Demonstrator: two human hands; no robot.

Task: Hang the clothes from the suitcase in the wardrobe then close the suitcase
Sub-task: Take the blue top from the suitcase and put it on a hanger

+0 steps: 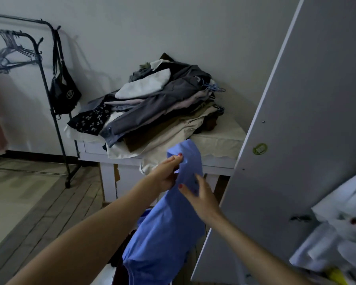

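Blue shirt [164, 229] in left hand [165, 173]

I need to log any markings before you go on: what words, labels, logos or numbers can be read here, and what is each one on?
Round white logo on the black bag hanging from the clothes rack: too small and blurred to read.
Round green sticker on the wardrobe door: something is printed on it, but it is illegible.
Nothing else in view carries text.

bag [65, 93] logo, door sticker [259, 149]: both unreadable.
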